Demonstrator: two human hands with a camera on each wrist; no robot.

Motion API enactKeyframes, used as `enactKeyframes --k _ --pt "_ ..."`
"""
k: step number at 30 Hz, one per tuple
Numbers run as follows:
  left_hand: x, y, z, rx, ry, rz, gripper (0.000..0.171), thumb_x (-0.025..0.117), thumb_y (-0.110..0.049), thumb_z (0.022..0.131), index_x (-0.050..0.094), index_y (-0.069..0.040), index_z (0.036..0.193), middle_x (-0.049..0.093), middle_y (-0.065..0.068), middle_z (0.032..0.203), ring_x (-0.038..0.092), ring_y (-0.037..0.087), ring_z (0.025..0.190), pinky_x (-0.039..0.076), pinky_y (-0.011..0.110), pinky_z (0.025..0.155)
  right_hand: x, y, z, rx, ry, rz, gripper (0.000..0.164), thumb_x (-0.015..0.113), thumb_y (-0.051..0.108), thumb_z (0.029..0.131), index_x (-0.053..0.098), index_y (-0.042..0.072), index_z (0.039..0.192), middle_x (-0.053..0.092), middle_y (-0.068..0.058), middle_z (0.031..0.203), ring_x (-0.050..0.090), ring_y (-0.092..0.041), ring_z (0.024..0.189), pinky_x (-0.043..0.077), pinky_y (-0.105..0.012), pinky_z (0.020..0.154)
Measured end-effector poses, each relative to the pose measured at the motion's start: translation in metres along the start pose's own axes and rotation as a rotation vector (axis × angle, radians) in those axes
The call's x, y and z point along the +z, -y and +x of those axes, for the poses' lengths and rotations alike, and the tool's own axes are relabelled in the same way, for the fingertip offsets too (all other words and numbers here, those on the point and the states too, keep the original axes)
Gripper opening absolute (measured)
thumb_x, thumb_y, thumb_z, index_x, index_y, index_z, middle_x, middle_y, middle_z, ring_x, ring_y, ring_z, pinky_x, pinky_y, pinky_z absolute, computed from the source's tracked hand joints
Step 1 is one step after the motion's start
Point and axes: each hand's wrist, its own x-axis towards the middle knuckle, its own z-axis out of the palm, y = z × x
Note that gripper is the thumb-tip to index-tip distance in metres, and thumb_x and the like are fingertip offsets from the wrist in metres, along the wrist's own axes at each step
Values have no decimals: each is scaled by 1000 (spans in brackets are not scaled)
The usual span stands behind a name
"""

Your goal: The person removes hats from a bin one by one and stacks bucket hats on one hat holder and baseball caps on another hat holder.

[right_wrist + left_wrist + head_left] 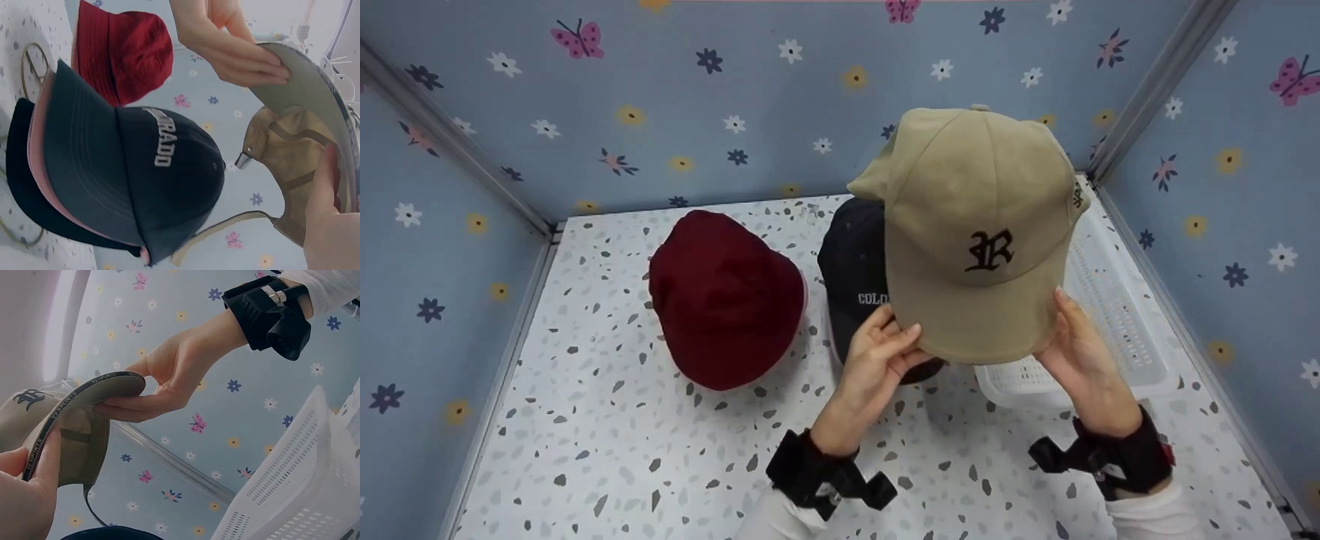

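A beige baseball cap (pixel 979 195) with a dark letter R on its front is held up, crown away from me and brim toward me. My left hand (pixel 877 356) pinches one side of the brim between thumb and fingers. At the brim's other side, my right hand (pixel 1080 345) grips the edge, thumb on top. In the right wrist view the cap's underside (pixel 295 154) shows, its back strap hanging loose. Partly hidden behind it, a dark cap with white lettering (pixel 855 255) lies on top of a pink-edged cap (pixel 39 152) and a black one (pixel 19 146).
A dark red bucket hat (pixel 720 300) sits on the left of the speckled white table (pixel 607 450). Behind the beige cap on the right stands a white perforated plastic basket (pixel 1147 352). Blue flowered panels (pixel 780 97) wall the table at the back and both sides.
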Motion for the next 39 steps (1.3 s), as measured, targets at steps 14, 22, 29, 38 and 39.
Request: enactKeyframes --k 14,22,29,38,39 --pt "-7 -8 -4 63 -30 24 36 39 16 84 34 9 119 59 11 95 62 18 77 52 30 71 7 -21 11 11 5 0 25 35 5 95 59 1 100 63 -11 97 59 -21 89 46 -29 80" --pt "-12 -25 -1 50 9 65 27 40 14 84 44 -1 106 58 10 90 61 18 76 52 33 67 9 -24 14 6 36 31 25 34 5 95 58 2 102 62 -12 99 58 -22 90 45 -29 81" --pt "-7 -64 13 19 -82 162 25 35 3 92 42 3 115 58 6 87 58 15 70 50 26 59 8 -23 13 6 66 29 26 33 7 95 57 2 106 61 -12 99 58 -22 90 46 -29 79" --pt "7 -115 51 -140 -267 53 38 30 -26 95 55 2 97 57 13 95 57 24 83 46 34 71 7 -26 14 39 60 7 26 33 8 96 57 3 105 62 -11 98 58 -21 90 46 -29 79" --pt "7 -119 55 -155 -281 41 39 32 -29 94 56 1 90 58 13 91 57 25 84 45 35 73 7 -26 14 43 59 6 25 34 8 95 57 3 105 62 -11 98 58 -21 89 46 -29 79"
